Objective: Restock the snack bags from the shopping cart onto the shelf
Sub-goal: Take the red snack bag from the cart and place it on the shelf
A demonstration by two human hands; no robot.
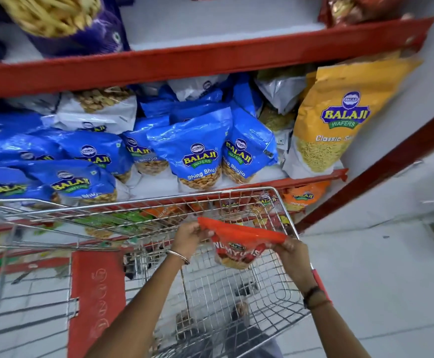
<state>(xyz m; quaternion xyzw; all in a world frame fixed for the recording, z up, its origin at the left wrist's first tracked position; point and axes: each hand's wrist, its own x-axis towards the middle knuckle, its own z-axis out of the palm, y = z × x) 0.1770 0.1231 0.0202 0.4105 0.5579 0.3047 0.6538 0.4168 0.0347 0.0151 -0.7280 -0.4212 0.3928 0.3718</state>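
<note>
Both hands are holding a red snack bag [239,244] above the wire shopping cart [210,293]. The left hand [188,235] is pinching the bag's top edge at its left end, its fingers [202,229] closed on the foil. The right hand [292,254] is gripping the same top edge at its right end, fingers curled shut on it. The bag is hanging between the two hands, stretched flat along its top, with its printed front facing the camera and its lower part dangling inside the cart's basket. A thin bracelet [179,256] is sitting on the left wrist and a dark band [312,293] on the right.

The cart is standing against the red-edged shelf [184,59]. On the middle shelf, blue peanut bags [197,153] are crowding together, some upright and some leaning or lying on each other. A tall yellow bag [337,117] is leaning at the shelf's right end, just beside them. Orange bags [303,197] are showing on the lower shelf behind the cart's far rim. A purple bag [76,21] is resting on the upper shelf at the left.
</note>
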